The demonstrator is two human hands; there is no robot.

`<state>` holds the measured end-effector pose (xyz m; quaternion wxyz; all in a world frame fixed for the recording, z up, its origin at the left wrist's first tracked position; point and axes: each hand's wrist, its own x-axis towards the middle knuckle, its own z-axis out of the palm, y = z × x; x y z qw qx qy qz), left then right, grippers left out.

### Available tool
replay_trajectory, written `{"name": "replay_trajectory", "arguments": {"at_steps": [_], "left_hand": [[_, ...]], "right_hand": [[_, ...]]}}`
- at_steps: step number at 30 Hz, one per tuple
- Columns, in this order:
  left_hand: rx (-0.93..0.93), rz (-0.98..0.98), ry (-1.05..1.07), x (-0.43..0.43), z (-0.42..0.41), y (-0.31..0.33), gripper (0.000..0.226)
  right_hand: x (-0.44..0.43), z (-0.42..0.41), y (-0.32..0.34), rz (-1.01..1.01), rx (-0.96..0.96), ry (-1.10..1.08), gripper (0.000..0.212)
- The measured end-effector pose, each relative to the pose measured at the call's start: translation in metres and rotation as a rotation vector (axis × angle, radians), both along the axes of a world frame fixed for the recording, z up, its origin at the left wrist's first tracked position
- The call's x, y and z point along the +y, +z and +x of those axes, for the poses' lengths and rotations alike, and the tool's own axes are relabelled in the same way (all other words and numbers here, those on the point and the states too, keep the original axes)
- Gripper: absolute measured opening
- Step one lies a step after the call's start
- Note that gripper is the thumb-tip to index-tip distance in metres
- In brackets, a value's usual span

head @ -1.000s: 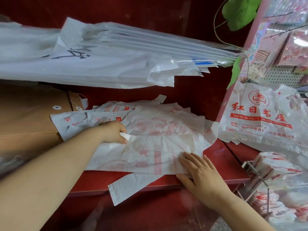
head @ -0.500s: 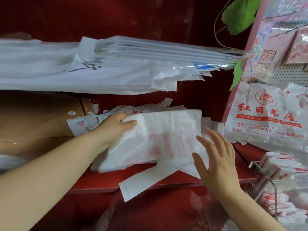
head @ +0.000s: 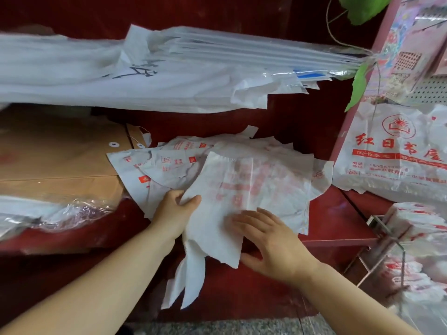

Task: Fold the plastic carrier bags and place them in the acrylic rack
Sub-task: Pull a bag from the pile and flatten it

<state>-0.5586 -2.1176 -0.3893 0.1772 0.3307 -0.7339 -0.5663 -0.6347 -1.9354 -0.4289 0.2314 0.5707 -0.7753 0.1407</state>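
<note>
A white carrier bag [head: 225, 189] with faint red print lies folded lengthwise on top of a loose pile of similar bags [head: 167, 163] on the red shelf. Its handles hang over the shelf's front edge. My left hand [head: 177, 207] grips the bag's left edge, thumb on top. My right hand [head: 268, 238] lies flat on the bag's lower right part, fingers straight and spread. The acrylic rack [head: 387, 240] stands at the lower right, holding several folded bags.
A thick stack of large white bags [head: 145, 76] hangs overhead from the right post. Brown envelopes [head: 58, 160] and a clear wrapped packet [head: 60, 211] lie at the left. More printed bags [head: 396, 151] hang at the right. The red shelf [head: 338, 213] ends at a front edge.
The bag was flat under both hands. My left hand lifted its left side and folded it over to the right; my right hand rose off it, then came back down flat on the folded bag.
</note>
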Motion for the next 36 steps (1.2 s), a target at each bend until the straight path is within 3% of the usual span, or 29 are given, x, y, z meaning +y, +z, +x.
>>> {"name": "replay_trajectory", "arguments": {"at_steps": [5,8,14,19,23,27,29,33,36], "left_hand": [[0.015,0.04,-0.121,-0.011,0.023,0.005,0.035],[0.014,0.048,-0.267,-0.016,0.042,0.007,0.03],[-0.023,-0.193,-0.323,-0.014,0.046,-0.005,0.032],[0.015,-0.338,-0.351,-0.013,0.052,-0.014,0.033],[0.004,-0.557,-0.443,-0.022,0.064,-0.017,0.04],[0.082,-1.166,-0.494,-0.031,0.068,-0.022,0.072],[0.07,-1.313,-0.532,-0.034,0.066,-0.037,0.092],[0.055,-1.407,-0.568,-0.032,0.061,-0.055,0.101],[0.175,-1.384,-0.562,-0.036,0.059,-0.057,0.075]], "right_hand": [[-0.01,-0.004,-0.009,-0.17,0.112,0.104,0.026],[-0.008,-0.01,-0.008,-0.239,0.148,0.099,0.03],[0.004,-0.018,-0.008,-0.242,0.084,0.003,0.032],[0.015,-0.008,-0.018,-0.193,-0.038,0.104,0.03],[0.018,-0.006,-0.028,-0.193,-0.037,0.135,0.026],[0.015,-0.002,-0.03,-0.241,-0.066,0.13,0.019],[0.013,-0.003,-0.033,-0.244,-0.046,0.152,0.006],[0.01,-0.005,-0.034,-0.274,-0.051,0.178,0.017],[0.008,-0.005,-0.034,-0.294,-0.064,0.182,0.018]]}}
